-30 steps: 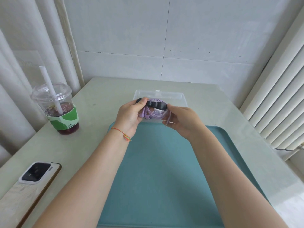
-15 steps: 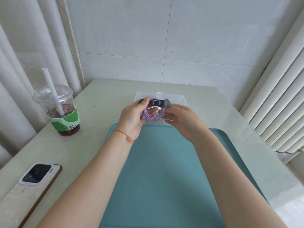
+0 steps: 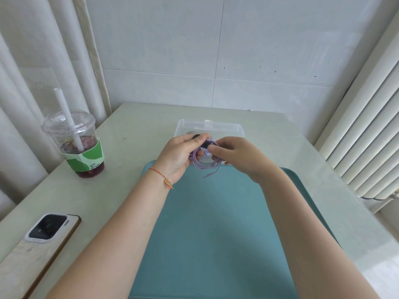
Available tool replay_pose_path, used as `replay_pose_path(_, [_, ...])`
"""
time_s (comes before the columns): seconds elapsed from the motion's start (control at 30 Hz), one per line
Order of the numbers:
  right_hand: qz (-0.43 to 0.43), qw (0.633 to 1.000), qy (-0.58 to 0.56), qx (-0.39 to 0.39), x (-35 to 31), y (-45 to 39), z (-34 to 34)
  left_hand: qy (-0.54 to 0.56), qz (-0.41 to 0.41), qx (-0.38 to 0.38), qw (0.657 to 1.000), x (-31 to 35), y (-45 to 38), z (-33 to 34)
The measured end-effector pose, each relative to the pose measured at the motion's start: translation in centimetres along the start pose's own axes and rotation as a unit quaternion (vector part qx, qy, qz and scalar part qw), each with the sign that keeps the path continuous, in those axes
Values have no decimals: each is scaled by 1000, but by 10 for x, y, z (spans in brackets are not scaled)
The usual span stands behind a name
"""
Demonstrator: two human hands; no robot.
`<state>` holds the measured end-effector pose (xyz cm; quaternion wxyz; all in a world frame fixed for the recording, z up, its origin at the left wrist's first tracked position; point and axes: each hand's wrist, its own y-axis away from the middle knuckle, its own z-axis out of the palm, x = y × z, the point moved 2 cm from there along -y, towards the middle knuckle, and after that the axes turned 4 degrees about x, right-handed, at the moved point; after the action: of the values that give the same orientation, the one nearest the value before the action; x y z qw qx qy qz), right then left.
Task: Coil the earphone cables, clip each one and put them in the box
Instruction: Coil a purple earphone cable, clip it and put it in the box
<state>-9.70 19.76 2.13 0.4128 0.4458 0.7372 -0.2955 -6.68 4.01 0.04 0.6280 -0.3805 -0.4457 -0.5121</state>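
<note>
Above the teal tray (image 3: 216, 234), my left hand (image 3: 180, 155) pinches the black clip (image 3: 204, 143) while my right hand (image 3: 235, 155) grips the coiled purple cable (image 3: 201, 164) steady, just before the clear box (image 3: 235, 129).

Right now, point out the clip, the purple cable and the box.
clip (image 3: 204, 145), head view, black body between the two thumbs.
purple cable (image 3: 199, 164), head view, lower left arc of the coil.
box (image 3: 226, 127), head view, far right part of the clear rim.
</note>
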Motion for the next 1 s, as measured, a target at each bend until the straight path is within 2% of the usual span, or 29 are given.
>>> replay_pose_path(0.17, [-4, 999, -11, 37, 1, -4, 2, 59, -9, -9, 998, 1, -2, 0])
replay_pose_path(0.3, [-2, 996, -61, 70, 0, -6, 3, 25, -5, 3, 1000, -4, -4, 0])
replay_pose_path(0.47, [8, 992, -99, 77, -1, -5, 8, 51, -18, 35, 998, -2, -2, 1])
replay_pose_path(0.63, [8, 992, -101, 77, -2, -5, 11, 146, -32, 44, 988, -1, -3, 0])
replay_pose_path(0.8, [22, 983, -162, 80, -1, -5, 14, 238, -52, 40, 969, -3, -3, 5])
replay_pose_path(0.87, [18, 981, -175, 86, -2, -4, 13, 228, -65, 34, 971, -7, -2, 7])
replay_pose_path(1.0, [11, 986, -129, 104, 1, -6, 7, 140, -88, 1, 986, -8, 0, 8])
